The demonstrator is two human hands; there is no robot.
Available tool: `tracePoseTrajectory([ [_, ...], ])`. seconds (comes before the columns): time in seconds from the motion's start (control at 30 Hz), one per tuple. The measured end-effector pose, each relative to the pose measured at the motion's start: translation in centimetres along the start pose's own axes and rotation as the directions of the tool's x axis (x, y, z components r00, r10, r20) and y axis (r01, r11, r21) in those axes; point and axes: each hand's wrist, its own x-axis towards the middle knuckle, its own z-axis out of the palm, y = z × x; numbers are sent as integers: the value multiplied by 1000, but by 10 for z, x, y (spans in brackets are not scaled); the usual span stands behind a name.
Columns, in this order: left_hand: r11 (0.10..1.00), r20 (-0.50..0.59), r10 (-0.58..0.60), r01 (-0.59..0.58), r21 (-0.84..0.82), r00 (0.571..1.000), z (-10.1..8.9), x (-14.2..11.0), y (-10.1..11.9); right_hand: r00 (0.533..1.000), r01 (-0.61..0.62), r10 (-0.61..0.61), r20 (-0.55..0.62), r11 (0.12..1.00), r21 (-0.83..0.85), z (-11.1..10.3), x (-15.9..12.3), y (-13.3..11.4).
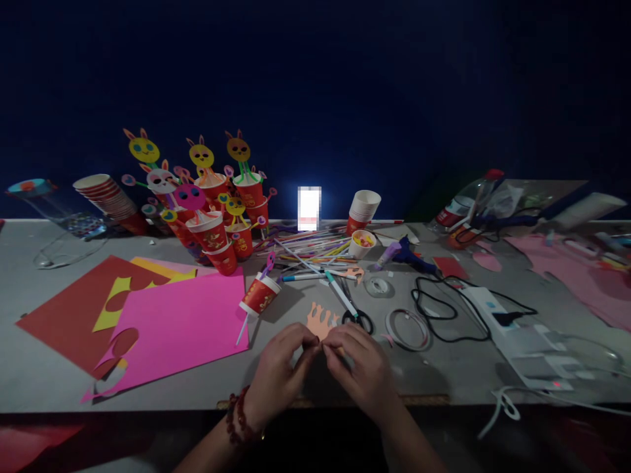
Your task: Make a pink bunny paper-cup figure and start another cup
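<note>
My left hand (287, 358) and my right hand (362, 364) meet over the front of the table, thumbs and fingers pinched together. Whatever is between the fingertips is too small and hidden to name. Just beyond them lies a peach-orange paper sheet (319, 320) with cut-out edges, partly covered by the hands. Black-handled scissors (365, 322) rest past my right hand, and a marker (340, 293) with a teal cap lies against them. To the left, a red paper cup (259, 294) with a purple paper piece and a white stick lies tilted.
Pink paper (182, 322) and red paper (73, 309) cover the left. Decorated cups (211, 233) with bunny faces stand behind. Several pipe cleaners (315, 248), a tape roll (378, 286), a wire coil (407, 330), a glue gun (414, 256) and a power strip (507, 341) lie around.
</note>
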Motion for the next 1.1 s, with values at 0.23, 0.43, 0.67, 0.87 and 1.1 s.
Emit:
tracePoseTrajectory([
  [0.23, 970, 15, -157, 157, -184, 987, -2, 1, -3, 991, -111, 118, -57, 988, 108, 1, -3, 2],
  [0.43, 812, 74, -330, 322, -487, 941, -1, 0, -12, 960, -175, 176, -215, 984, 23, -14, -6, 28],
  [0.67, 348, 292, -420, 449, -823, 859, 3, 1, -20, 967, -239, 194, -165, 913, -330, -35, -11, 78],
  [0.87, -64, 560, -249, 564, -823, 790, 12, 3, -21, 966, -250, 257, 10, 931, 265, -16, 2, 35],
  [1.1, -173, 599, -228, 574, -801, 767, 13, 0, -20, 971, -87, 182, -157, 875, 476, 11, 2, 18],
])
